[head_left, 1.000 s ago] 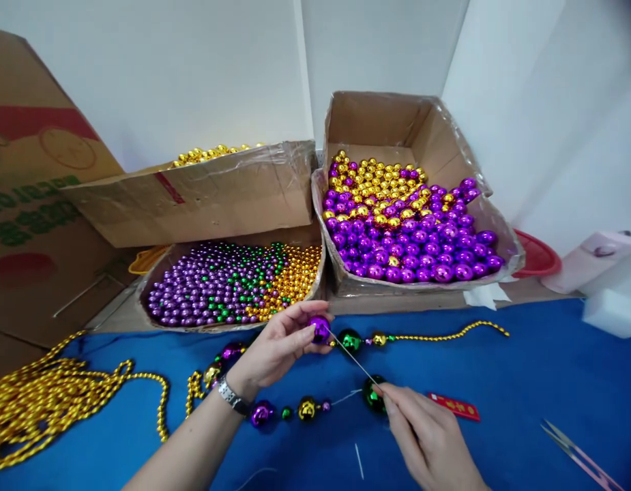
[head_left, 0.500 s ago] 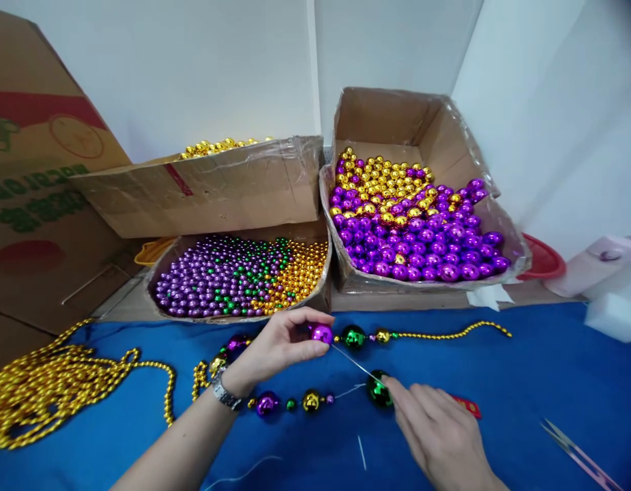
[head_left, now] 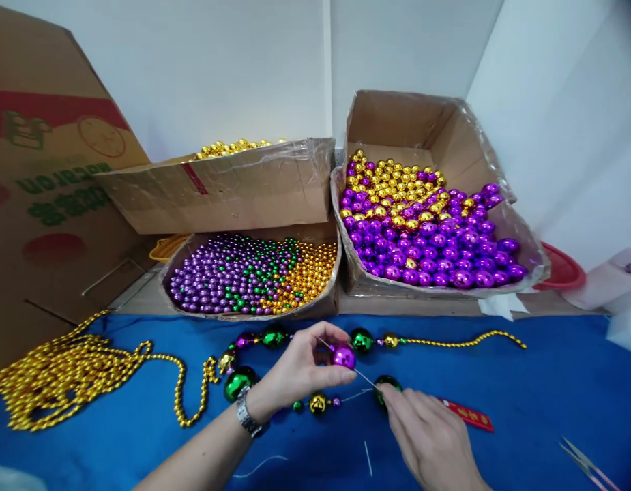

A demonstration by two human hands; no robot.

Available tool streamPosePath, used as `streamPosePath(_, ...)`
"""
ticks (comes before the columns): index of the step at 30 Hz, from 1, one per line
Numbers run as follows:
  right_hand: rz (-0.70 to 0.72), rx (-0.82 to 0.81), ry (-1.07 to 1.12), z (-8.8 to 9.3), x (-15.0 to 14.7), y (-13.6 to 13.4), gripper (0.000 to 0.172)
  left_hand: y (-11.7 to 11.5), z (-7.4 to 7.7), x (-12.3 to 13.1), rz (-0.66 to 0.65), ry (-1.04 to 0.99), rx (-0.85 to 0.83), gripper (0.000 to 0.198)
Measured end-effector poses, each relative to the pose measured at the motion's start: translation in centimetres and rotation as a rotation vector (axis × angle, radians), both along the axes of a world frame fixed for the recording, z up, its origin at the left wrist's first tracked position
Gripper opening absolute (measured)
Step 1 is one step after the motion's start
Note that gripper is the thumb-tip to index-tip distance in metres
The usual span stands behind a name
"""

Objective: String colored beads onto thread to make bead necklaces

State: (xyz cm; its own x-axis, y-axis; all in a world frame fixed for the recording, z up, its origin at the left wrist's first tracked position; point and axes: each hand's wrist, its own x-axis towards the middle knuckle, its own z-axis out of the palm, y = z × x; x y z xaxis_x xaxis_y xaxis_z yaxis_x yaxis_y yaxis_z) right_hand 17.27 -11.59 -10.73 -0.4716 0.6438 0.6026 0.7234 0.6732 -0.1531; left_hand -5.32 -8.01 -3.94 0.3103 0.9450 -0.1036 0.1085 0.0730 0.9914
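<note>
My left hand (head_left: pixel 307 361), with a watch at the wrist, pinches a shiny purple bead (head_left: pixel 344 356) between thumb and fingers. A thin needle (head_left: pixel 365 379) runs through this bead, its other end showing at the upper left inside my grip. My right hand (head_left: pixel 428 429) has its fingers closed on the needle's lower end. Behind the right fingertips a large dark green bead (head_left: pixel 388 387) is partly hidden. Around my hands lies a strand of mixed beads with a green bead (head_left: pixel 361 339), a gold bead (head_left: pixel 318 402) and a big green bead (head_left: pixel 240 383); my left arm covers part of it.
Cardboard boxes hold small beads (head_left: pixel 233 273) and larger purple and gold beads (head_left: pixel 438 245). A gold bead chain (head_left: pixel 54 372) lies piled at left on the blue cloth (head_left: pixel 156 450). To the right are a red tag (head_left: pixel 471 416) and metal snips (head_left: pixel 584 460). Thread pieces (head_left: pixel 368 458) lie in front.
The purple bead in my left hand has shifted down the needle toward my right hand, and a needle end now shows on its far side. The whole view has shifted slightly.
</note>
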Motion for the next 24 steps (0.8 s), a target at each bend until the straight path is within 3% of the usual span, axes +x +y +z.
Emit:
streamPosePath(3, 0.034, -0.022, 0.061, -0.3, -0.1, 0.0, 0.027, 0.4, 0.0, -0.7, 0.020, -0.135, 0.027, 0.065)
streamPosePath(5, 0.039, -0.027, 0.078, -0.6, 0.3, 0.0, 0.025, 1.8, 0.6, -2.2, 0.094, -0.101, 0.118, 0.055)
streamPosePath(7, 0.028, -0.012, 0.096, -0.8, 0.8, 0.0, 0.023, 4.1, 1.4, -4.3, 0.159, 0.183, 0.259, 0.038)
streamPosePath(9, 0.022, -0.001, 0.092, -1.1, 1.2, 0.1, 0.023, 6.9, 2.0, -6.5, 0.158, 0.643, 0.411, 0.033)
streamPosePath(11, 0.029, 0.005, 0.072, -1.4, 1.4, 0.2, 0.023, 9.8, 2.1, -8.3, 0.146, 0.840, 0.447, 0.026)
streamPosePath(14, 0.029, 0.021, 0.065, -1.8, 1.6, 0.5, 0.025, 13.4, 1.1, -10.1, 0.090, 1.037, 0.431, 0.013)
streamPosePath(17, 0.015, 0.038, 0.074, -2.1, 2.0, 0.7, 0.026, 15.6, -0.1, -11.0, 0.026, 1.212, 0.394, 0.014)
streamPosePath(24, 0.010, 0.059, -0.023, -3.8, 3.4, 1.1, 0.029, 18.0, -0.2, -13.5, 0.001, 1.444, 0.323, 0.027)
